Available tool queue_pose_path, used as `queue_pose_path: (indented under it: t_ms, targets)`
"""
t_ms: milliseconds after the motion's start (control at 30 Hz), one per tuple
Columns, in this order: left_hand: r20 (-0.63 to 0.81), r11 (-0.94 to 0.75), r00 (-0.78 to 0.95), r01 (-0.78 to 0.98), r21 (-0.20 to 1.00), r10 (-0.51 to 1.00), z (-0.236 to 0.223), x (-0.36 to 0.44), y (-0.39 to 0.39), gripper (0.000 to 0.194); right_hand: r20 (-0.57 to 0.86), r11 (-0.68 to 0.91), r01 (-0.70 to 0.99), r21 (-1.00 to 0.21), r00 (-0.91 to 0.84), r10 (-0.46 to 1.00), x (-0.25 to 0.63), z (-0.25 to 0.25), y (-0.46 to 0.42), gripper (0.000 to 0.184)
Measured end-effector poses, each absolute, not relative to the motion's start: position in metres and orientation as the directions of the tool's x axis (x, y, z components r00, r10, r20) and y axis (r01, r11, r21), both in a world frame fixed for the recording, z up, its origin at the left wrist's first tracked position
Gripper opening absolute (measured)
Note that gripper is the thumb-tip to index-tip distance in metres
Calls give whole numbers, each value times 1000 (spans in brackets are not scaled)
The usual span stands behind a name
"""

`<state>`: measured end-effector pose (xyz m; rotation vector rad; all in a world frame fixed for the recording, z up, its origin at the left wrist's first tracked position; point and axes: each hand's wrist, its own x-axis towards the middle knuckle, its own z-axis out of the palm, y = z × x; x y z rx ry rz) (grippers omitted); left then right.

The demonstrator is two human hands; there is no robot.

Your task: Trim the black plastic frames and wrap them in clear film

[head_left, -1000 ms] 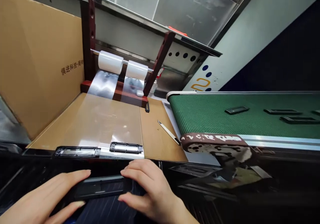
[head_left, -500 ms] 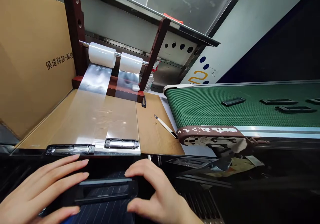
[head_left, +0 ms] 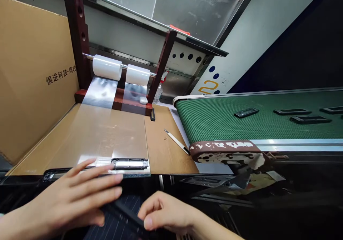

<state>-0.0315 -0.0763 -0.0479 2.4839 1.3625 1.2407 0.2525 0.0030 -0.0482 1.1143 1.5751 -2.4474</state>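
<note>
My right hand pinches the lower right end of a black rectangular plastic frame between thumb and bent fingers. The frame is tilted, its narrow side towards me, over dark striped cloth. My left hand has its fingers stretched out, over the frame's upper left end; whether it touches the frame is hidden. Just beyond the fingers, another black frame rests on the film-covered board edge. A third frame lies at the left along the same edge, partly behind my left hand.
Two film rolls hang on a rod, their film drawn over the cardboard-topped table. A white utility knife lies right of the film. A green conveyor belt carries several black frames. A large carton stands left.
The frame in my hands has turned from level and face-up to slanting, its right end lower. My left hand has moved right and my right hand down, its fingers closing. The view has tilted slightly.
</note>
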Motion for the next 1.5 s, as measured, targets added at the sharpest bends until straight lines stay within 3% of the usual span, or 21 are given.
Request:
queue_pose_path:
  t_ms: [33, 100, 167, 200, 267, 500, 567, 1233, 1367, 1500]
  targets:
    - [525, -490, 149, 630, 603, 838, -48, -32, -62, 44, -498, -349, 368, -862, -738, 455, 254, -42, 10, 47]
    - [146, -80, -152, 373, 924, 977, -49, -34, -29, 64, -184, 121, 354, -928, -713, 677, 257, -34, 27, 32]
    - [-54, 118, -264, 232, 965, 963, -48, -34, 5, 75, 217, 579, 376, -723, -672, 708, 258, -32, 48, 23]
    - [-95, 152, -279, 191, 970, 956, -48, -33, 21, 75, 352, 704, 392, -592, -660, 664, 257, -33, 58, 25]
    - [-153, 196, -281, 134, 971, 948, -47, -30, 48, 69, 476, 803, 410, -433, -652, 590, 254, -40, 77, 30]
    - [-360, 361, -35, 51, 931, 932, -47, -26, 75, 25, 505, 840, 410, -355, -672, 541, 237, -60, 102, 34]
    - [-389, 388, 21, 45, 920, 921, -46, -28, 73, 21, 499, 841, 411, -351, -679, 539, 234, -61, 103, 34]
    - [-448, 462, 156, -70, 884, 880, -41, -33, 69, 24, 327, 795, 461, -395, -738, 590, 222, -62, 110, 31]
    - [-423, 438, 144, -93, 894, 895, -36, -30, 65, 32, 308, 777, 474, -415, -730, 610, 221, -59, 111, 35]
    - [-368, 374, 78, -84, 924, 927, -34, -24, 65, 54, 304, 763, 492, -418, -716, 628, 221, -58, 110, 38]
